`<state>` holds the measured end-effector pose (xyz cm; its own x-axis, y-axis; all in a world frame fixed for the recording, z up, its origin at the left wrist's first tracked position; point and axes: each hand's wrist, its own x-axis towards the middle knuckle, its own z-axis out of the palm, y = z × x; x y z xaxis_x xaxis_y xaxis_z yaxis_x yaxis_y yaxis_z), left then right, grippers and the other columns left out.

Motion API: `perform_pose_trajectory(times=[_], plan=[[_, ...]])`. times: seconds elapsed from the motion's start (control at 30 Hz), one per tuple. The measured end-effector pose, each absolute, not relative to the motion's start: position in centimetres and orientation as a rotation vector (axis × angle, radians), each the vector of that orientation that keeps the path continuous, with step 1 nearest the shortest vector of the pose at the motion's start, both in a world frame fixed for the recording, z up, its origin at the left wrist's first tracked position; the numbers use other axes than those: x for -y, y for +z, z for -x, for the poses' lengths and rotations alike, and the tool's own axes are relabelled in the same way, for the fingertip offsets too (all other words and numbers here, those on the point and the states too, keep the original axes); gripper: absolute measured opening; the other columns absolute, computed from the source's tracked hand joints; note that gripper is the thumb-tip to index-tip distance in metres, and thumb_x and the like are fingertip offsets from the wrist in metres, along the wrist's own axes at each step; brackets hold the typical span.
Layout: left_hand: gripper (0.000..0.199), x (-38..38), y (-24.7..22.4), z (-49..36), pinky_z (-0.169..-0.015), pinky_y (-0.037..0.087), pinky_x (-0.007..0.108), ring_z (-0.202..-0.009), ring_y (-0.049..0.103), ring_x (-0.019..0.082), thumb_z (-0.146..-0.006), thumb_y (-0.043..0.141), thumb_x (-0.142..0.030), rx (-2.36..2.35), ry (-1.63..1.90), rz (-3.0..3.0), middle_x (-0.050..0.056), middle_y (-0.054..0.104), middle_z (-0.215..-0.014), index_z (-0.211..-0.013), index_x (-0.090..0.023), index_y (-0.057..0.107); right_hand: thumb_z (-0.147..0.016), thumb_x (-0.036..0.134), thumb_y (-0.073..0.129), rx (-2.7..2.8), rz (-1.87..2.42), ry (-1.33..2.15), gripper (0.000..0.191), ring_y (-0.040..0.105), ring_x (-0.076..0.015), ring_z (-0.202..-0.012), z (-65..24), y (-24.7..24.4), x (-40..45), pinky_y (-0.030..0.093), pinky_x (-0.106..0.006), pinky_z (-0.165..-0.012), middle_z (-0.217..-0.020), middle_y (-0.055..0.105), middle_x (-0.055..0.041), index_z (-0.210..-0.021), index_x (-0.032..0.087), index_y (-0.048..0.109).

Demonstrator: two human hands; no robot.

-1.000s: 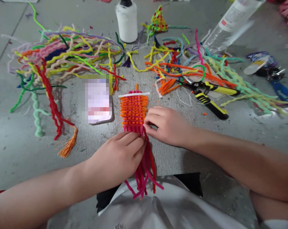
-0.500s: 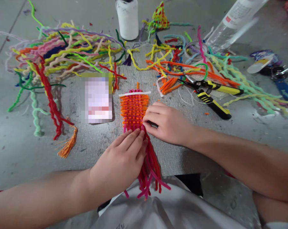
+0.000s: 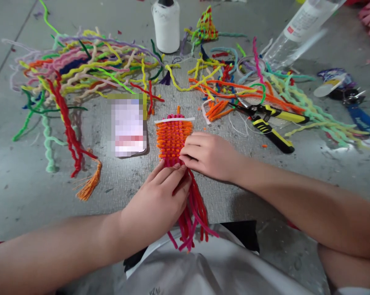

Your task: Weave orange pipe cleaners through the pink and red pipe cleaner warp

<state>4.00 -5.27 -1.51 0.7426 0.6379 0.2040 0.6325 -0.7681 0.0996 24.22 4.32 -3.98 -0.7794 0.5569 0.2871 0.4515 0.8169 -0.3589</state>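
Note:
A small orange and pink yarn weaving (image 3: 174, 133) lies on the grey table in front of me, a thin white strip (image 3: 174, 120) across its top. Loose pink and red strands (image 3: 197, 209) trail from its lower end over the table edge. My left hand (image 3: 160, 194) rests over these strands, its fingers closed on them at the weaving's lower edge. My right hand (image 3: 211, 155) is curled at the lower right edge, fingertips pinching the yarn there. The fingertips of both hands nearly meet. What lies beneath my left palm is hidden.
Left of the weaving is a phone (image 3: 129, 127), its screen blurred. Black and yellow pliers (image 3: 265, 119) lie at right among yarn scraps. A heap of coloured yarn (image 3: 86, 65) is at far left. A white bottle (image 3: 166, 28) and a clear bottle (image 3: 301, 32) stand behind.
My right fingertips have moved slightly left along the weaving's lower edge. My left fingers have spread a little, one now touching its lower left corner. The whole view has shifted slightly.

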Motion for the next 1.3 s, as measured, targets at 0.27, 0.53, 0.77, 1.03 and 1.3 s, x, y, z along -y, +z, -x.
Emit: perform_pose_trajectory(times=[0.27, 0.53, 0.77, 1.03, 1.3], plan=[[0.027, 5.1, -1.5, -4.0, -0.098, 0.062, 0.054, -0.104, 0.067, 0.033, -0.096, 0.060, -0.020, -1.056, 0.406, -2.860, 0.019, 0.071, -0.118, -0.114, -0.006, 0.075, -0.106, 0.024, 0.049, 2.740, 0.794, 0.415, 0.028, 0.060, -0.0224, -0.093, -24.2, -3.1, -4.3, 0.047, -0.035, -0.083, -0.097, 0.068, -0.0117, -0.097, 0.011, 0.073], [0.029, 5.0, -1.4, -4.0, -0.095, 0.062, 0.053, -0.099, 0.065, 0.031, -0.097, 0.057, -0.019, -1.059, 0.360, -2.881, 0.019, 0.070, -0.114, -0.117, -0.006, 0.073, -0.097, 0.016, 0.059, 2.904, 0.767, 0.573, 0.012, 0.059, -0.0232, -0.098, -21.7, 0.3, -5.7, 0.043, -0.034, -0.086, -0.104, 0.067, -0.0123, -0.101, 0.011, 0.069], [0.033, 5.5, -1.6, -3.9, -0.109, 0.056, 0.056, -0.109, 0.067, 0.033, -0.093, 0.066, -0.022, -1.123, 0.303, -2.872, 0.016, 0.070, -0.121, -0.123, -0.009, 0.073, -0.087, 0.010, 0.061, 2.964, 0.698, 0.817, 0.005, 0.055, -0.0175, -0.083, -20.6, 0.3, -7.7, 0.038, -0.029, -0.075, -0.092, 0.066, -0.0060, -0.086, 0.015, 0.063], [0.038, 5.9, -1.5, -4.0, -0.101, 0.062, 0.047, -0.118, 0.067, 0.036, -0.093, 0.067, -0.024, -1.103, 0.185, -2.902, 0.021, 0.069, -0.131, -0.125, -0.005, 0.072, -0.086, 0.011, 0.063, 2.940, 0.676, 0.898, 0.008, 0.054, -0.0167, -0.080, -20.6, -0.5, -8.3, 0.036, -0.029, -0.073, -0.087, 0.064, -0.0039, -0.081, 0.016, 0.061], [0.037, 5.6, -1.7, -4.1, -0.099, 0.063, 0.045, -0.117, 0.067, 0.035, -0.093, 0.067, -0.025, -1.088, 0.200, -2.901, 0.019, 0.071, -0.127, -0.123, -0.005, 0.072, -0.093, 0.017, 0.061, 2.952, 0.676, 0.826, 0.015, 0.051, -0.0170, -0.078, -20.3, -0.3, -8.0, 0.033, -0.030, -0.073, -0.084, 0.063, -0.0047, -0.078, 0.016, 0.061]])
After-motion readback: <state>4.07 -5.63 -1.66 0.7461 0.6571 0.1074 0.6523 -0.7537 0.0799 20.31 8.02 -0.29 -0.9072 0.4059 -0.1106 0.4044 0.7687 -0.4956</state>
